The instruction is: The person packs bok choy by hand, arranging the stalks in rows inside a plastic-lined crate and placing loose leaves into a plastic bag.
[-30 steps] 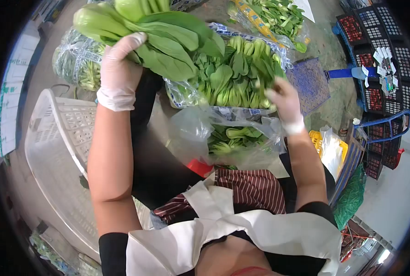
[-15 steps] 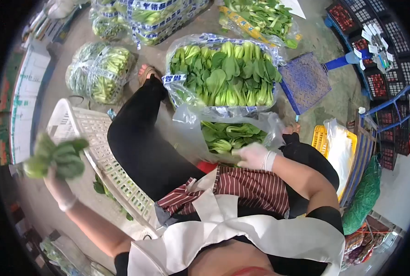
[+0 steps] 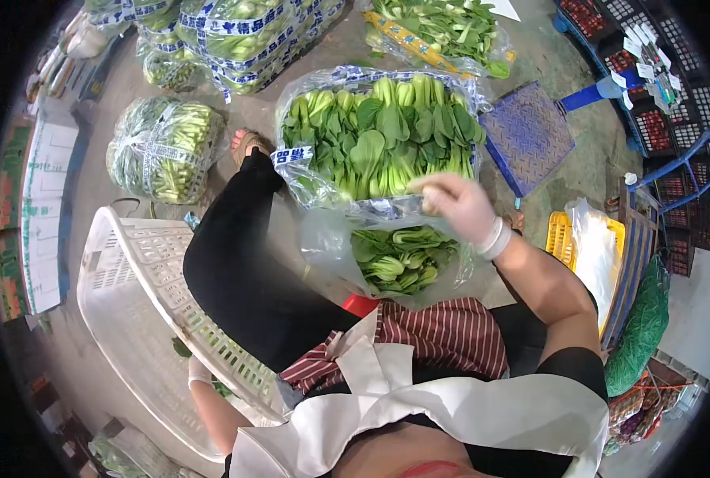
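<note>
My gloved right hand is over the front edge of a plastic-lined pack of bok choy, fingers curled in by the stems. What they grip, if anything, cannot be made out. Below that wrist, an open clear plastic bag between my legs holds loose bok choy. My gloved left hand reaches down inside the white slatted basket at my left. The basket's wall hides most of its fingers. Some green leaves show close to that hand.
Wrapped bundles of greens lie at the far left. A blue platform scale stands right of the pack. Beside my right leg is a yellow crate with plastic bags. More loose greens lie at the back.
My left hand, which held a bok choy out to the left, has gone down into the basket. My right hand has moved forward from the bag to the pack.
</note>
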Motion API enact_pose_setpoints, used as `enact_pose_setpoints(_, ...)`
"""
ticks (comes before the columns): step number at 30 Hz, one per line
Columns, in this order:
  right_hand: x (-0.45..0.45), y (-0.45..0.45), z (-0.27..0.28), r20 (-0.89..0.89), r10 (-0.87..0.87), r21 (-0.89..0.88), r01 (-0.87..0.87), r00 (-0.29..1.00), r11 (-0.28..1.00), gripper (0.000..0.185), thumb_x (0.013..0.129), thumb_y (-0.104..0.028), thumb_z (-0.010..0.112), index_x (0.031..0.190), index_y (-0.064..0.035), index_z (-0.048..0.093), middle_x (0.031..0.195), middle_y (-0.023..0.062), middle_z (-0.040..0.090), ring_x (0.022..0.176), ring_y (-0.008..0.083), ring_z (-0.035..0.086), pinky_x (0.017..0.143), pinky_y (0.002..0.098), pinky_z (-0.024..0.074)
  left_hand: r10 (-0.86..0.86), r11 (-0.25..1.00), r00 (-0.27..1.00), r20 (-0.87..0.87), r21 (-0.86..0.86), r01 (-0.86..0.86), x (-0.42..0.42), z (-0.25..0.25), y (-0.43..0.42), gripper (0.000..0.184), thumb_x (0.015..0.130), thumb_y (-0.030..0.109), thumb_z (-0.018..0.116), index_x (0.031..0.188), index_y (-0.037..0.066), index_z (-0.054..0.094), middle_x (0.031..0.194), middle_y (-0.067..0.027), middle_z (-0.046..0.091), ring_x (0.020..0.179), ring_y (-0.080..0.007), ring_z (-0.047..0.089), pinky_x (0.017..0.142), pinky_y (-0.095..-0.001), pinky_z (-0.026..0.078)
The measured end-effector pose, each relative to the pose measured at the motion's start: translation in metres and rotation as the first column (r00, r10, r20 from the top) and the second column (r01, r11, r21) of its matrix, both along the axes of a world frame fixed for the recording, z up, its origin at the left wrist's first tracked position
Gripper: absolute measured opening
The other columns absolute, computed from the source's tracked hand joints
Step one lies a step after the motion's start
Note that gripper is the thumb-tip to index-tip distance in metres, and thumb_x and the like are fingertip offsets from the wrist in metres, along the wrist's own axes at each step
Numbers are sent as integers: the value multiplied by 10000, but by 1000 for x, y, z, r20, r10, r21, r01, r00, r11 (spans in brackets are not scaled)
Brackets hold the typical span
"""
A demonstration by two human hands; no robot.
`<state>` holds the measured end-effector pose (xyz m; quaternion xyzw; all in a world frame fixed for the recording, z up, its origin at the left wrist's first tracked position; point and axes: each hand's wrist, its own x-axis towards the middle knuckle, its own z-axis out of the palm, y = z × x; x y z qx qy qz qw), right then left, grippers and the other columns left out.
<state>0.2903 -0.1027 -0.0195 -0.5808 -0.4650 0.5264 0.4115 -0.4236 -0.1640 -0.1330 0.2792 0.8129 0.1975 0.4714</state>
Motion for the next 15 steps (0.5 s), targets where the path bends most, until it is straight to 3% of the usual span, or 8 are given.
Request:
enact_pose_setpoints(2,11,22,-7,-90,-46,-1,46,995,999,229,938,-106,557,1130,-25,654,868,-10,632,759,67,552,738,220,467,174,985,977,119,-2,-175,-2,-6,-2,517,740,188,743,1203,18,590,1047,-137,643,919,-259,617,796,-392,512)
enact_pose_setpoints(4,16,45,-13,-31,-33,-63,31,999,998,229,934,-116,567,1126,-33,658,892,-14,637,774,62,556,739,215,466,345,936,908,239,-13,-352,-4,-10,-3,529,754,199,742,1217,2,578,1074,-153,639,953,-275,616,832,-397,507)
enact_pose_setpoints(7,41,96,-60,288,-34,30,26,957,999,319,901,-191,619,1179,-36,627,1001,60,673,873,124,605,821,259,484,525,830,742,418,-57,-555,-2,-10,-3,549,776,216,740,1238,-21,561,1113,-177,633,1004,-300,613,886,-404,500)
enact_pose_setpoints(8,52,117,-79,407,-6,-22,16,913,1000,487,867,-329,647,1231,-11,581,1124,151,644,1016,231,612,915,334,471,133,989,908,-397,118,-93,7,3,7,530,808,203,712,1251,-34,544,1185,-193,592,1070,-320,579,934,-407,471)
enact_pose_setpoints(9,61,138,-101,566,-31,16,27,824,1000,572,846,-398,647,1245,3,563,1174,181,613,1085,274,582,955,367,447,-234,926,261,-937,-132,354,26,35,24,511,840,191,685,1264,-48,526,1257,-209,552,1136,-339,544,983,-409,441)
enact_pose_setpoints(11,64,177,-114,744,-46,44,20,666,999,698,814,-500,641,1261,26,538,1258,225,553,1195,338,515,1022,415,397,57,899,357,-932,203,388,58,102,74,511,869,206,665,1273,-65,509,1349,-221,481,1234,-335,474,1038,-412,392)
enact_pose_setpoints(13,62,215,-126,868,-21,35,-19,496,999,702,832,-523,623,1289,1,521,1275,236,541,1195,370,508,1038,422,380,300,719,659,-690,617,319,132,166,124,493,877,186,654,1279,-60,510,1346,-213,491,1221,-326,490,1043,-418,384)
enact_pose_setpoints(15,51,246,-118,908,176,-207,43,380,977,723,846,-564,578,1276,16,531,1284,228,536,1213,364,501,1024,422,395,192,537,842,-505,772,341,197,204,160,473,892,187,636,1287,-42,516,1360,-197,488,1224,-308,491,1047,-413,375)
